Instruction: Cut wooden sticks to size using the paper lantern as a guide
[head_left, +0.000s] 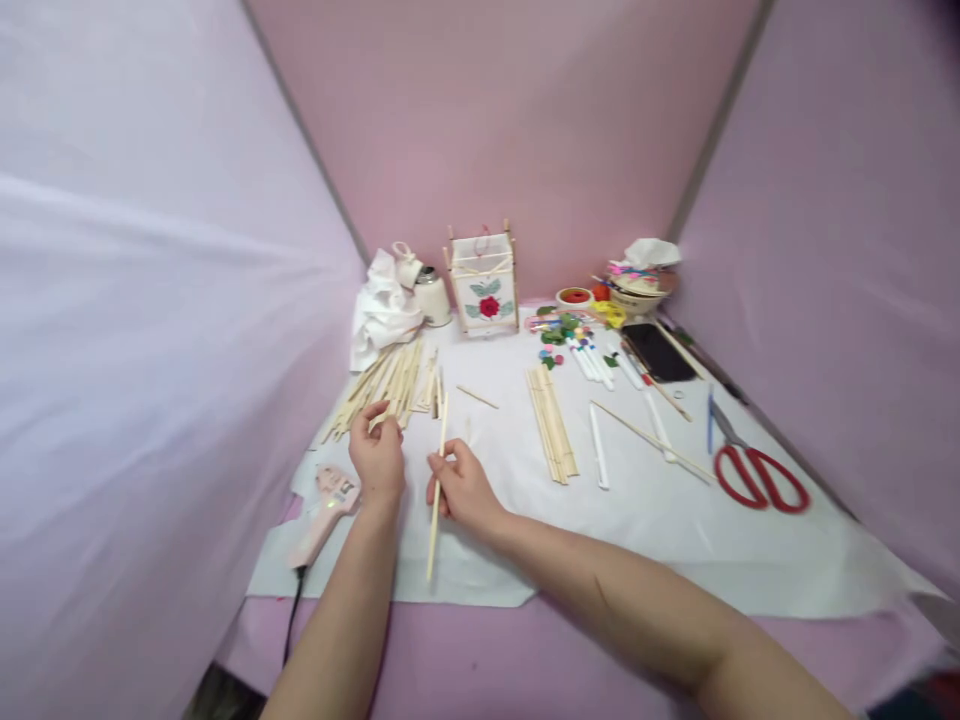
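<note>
the stick is pinched between the thumb and fingers of the right hand, low in the middle of the frame; it is slanted steeply, and its middle is partly covered by the fingers. the left hand, just left of it, is curled at the near ends of the pile, part of which is hidden by it; whether anything is gripped there cannot be told. both forearms are cut off by the bottom edge. the glue gun, at lower left, is blurred, and its cord is lost behind the left forearm. the contents of the bowl, at upper right, are hard to make out.

a white cloth is spread, creased, over a pink table, shut in by fabric walls at left, back and right.

the cloth's near edge is seen below the hands. white cloth is left showing between the right hand and the bundle, right of centre. the right side is bounded by the scissors; the back, by the lantern, at upper middle.
</note>
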